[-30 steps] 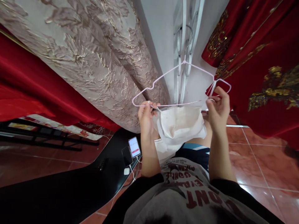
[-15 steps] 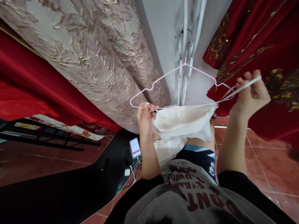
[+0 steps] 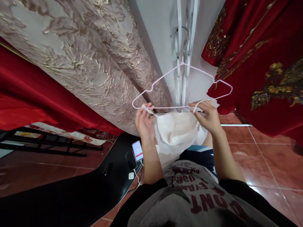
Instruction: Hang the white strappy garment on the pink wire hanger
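A pale pink clothes hanger [image 3: 167, 73] hangs by its metal hook, with its bottom bar level across the space before me. Below the bar hangs a white garment [image 3: 177, 124] of thin cloth, with narrow straps at its top corners. My left hand [image 3: 145, 124] is at the left end of the bar, fingers curled around the left strap [image 3: 148, 110]. Nearer the bar's right half, my right hand [image 3: 208, 115] pinches the right strap [image 3: 197, 105], which loops over its fingers. The garment's lower part lies towards my lap.
A white metal rack [image 3: 179, 41] stands against the wall. Brocade cloth [image 3: 99, 63] hangs on the left, red embroidered cloth [image 3: 248, 72] on the right. A black bench [image 3: 71, 186] at lower left bears a lit phone [image 3: 137, 151], a dark phone [image 3: 131, 160] and a white charger [image 3: 131, 175].
My right hand has moved left and inward from beyond the hanger's right end, bringing its strap along. The stretched strap is now slack. My left hand has turned slightly and its fingers have loosened.
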`<state>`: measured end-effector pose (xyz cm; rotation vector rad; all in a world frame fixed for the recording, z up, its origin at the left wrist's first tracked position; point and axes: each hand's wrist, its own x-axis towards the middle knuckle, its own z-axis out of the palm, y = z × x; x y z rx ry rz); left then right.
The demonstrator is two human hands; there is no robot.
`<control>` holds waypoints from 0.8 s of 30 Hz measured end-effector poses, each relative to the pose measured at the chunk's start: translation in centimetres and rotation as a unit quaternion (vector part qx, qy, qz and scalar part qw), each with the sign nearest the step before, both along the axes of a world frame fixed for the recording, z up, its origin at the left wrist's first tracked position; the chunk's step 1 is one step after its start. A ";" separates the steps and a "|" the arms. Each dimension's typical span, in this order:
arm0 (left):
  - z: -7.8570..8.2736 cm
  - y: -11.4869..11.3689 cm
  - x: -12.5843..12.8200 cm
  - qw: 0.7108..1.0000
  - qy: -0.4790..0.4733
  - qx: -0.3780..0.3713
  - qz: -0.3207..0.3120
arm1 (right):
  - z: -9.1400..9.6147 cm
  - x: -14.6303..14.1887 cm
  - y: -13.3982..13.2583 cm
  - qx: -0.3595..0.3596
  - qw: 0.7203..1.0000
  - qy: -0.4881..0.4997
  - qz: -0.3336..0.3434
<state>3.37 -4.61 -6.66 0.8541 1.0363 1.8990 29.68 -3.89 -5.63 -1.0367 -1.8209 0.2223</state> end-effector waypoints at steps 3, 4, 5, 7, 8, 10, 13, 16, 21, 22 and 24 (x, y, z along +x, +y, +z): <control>-0.5 0.4 -1.8 0.984 0.038 0.044 0.171 | -0.2 0.2 -0.3 0.010 0.999 0.025 -0.019; -0.5 0.6 -2.3 0.972 0.053 0.061 0.219 | -0.2 0.2 -0.4 0.012 0.999 0.027 -0.018; -0.3 0.7 -2.8 0.962 0.070 0.077 0.251 | -0.2 0.3 -0.5 0.012 0.999 0.025 -0.015; 0.6 1.0 -3.3 0.955 0.113 0.100 0.255 | -0.1 0.2 -0.6 0.008 1.000 0.015 -0.010; 1.3 1.2 -3.4 0.958 0.136 0.106 0.228 | -0.1 0.1 -0.6 0.006 1.000 0.009 -0.009; 3.0 1.6 -3.3 0.967 0.183 0.108 0.142 | 0.0 0.0 -0.6 0.007 1.000 -0.002 -0.012; 5.9 2.6 -2.8 0.953 0.284 0.104 0.031 | -0.1 -0.2 -0.7 0.016 1.000 -0.016 -0.017; 8.1 3.7 -2.6 0.909 0.407 0.090 -0.008 | -0.3 -0.3 -1.1 0.026 0.999 -0.012 -0.022; 6.8 4.5 -3.0 0.935 0.351 0.040 0.030 | -0.6 -0.4 -1.6 0.019 1.000 -0.004 -0.021; 5.8 4.3 -2.9 0.954 0.294 0.040 0.045 | -0.7 -0.5 -1.6 0.015 1.000 -0.005 -0.022; 3.5 3.7 -2.3 0.988 0.146 0.021 0.050 | -0.7 -0.8 -1.6 0.011 1.000 -0.006 -0.024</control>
